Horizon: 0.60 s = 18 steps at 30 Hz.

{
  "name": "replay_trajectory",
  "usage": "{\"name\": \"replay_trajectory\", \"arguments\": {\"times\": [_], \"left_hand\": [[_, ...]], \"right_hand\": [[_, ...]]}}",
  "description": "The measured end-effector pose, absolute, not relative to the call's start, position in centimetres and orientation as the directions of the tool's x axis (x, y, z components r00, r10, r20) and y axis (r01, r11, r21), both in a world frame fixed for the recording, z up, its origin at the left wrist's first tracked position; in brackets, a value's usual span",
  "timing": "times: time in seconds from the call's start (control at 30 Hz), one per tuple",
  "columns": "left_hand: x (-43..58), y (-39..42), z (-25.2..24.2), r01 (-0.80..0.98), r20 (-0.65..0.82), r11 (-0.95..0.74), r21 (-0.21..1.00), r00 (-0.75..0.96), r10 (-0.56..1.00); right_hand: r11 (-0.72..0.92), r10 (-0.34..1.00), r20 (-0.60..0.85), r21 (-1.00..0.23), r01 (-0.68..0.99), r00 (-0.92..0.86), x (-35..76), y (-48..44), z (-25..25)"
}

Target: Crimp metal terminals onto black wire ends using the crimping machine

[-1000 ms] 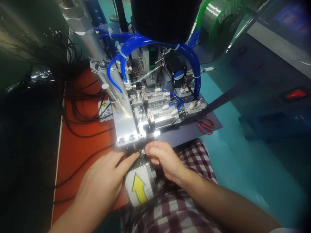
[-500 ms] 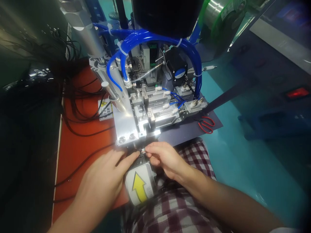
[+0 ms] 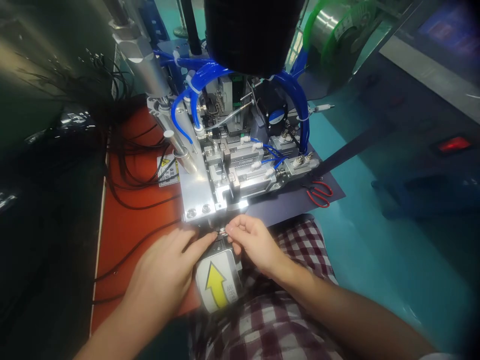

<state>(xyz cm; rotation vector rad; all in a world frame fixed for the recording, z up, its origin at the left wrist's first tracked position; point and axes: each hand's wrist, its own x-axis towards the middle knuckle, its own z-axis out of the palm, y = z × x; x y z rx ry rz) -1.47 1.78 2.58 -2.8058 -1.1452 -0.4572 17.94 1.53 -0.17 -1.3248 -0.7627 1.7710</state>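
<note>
At the machine's front edge, a small shiny piece sits between my hands; it is too small to name. My right hand is closed in a pinch on it, thumb and index finger together, the other fingers curled. From the left, my left hand reaches in with its thumb stretched out, the tip at the piece's left side. Its other fingers lie forward and apart from the thumb by the metal plate, their tips partly hidden. Just below the fingertips is a white guard with a yellow arrow.
The machine's pneumatic slides and blue air tubes rise ahead. Red-handled cutters lie on the dark base at right. Black cables cross the orange surface. A green wire spool stands at the back right.
The view has shifted slightly. My right index finger is a little more raised and bent, still pinching at the small piece. My left hand stays in nearly the same place.
</note>
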Motion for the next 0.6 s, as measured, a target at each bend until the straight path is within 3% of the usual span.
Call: {"name": "replay_trajectory", "arguments": {"times": [0.2, 0.3, 0.43, 0.6], "left_hand": [[-2.0, 2.0, 2.5, 0.689, 0.269, -0.718, 0.103, 0.675, 0.687], [-3.2, 1.4, 2.2, 0.689, 0.273, -0.689, 0.223, 0.635, 0.723], [-5.2, -0.7, 1.8, 0.767, 0.272, -0.519, 0.378, 0.444, 0.854], [-7.0, -2.3, 1.4, 0.854, 0.262, -0.400, 0.333, 0.324, 0.909]], "right_hand": [[-0.559, 0.829, -0.523, -0.794, -0.240, -0.199, 18.3, 1.9, 0.2], [-0.544, 0.838, -0.507, -0.803, -0.243, -0.201, 18.3, 1.9, 0.2], [-0.525, 0.850, -0.488, -0.812, -0.255, -0.196, 18.1, 1.6, 0.0], [-0.518, 0.854, -0.473, -0.812, -0.271, -0.216, 18.3, 1.6, 0.2]]}}
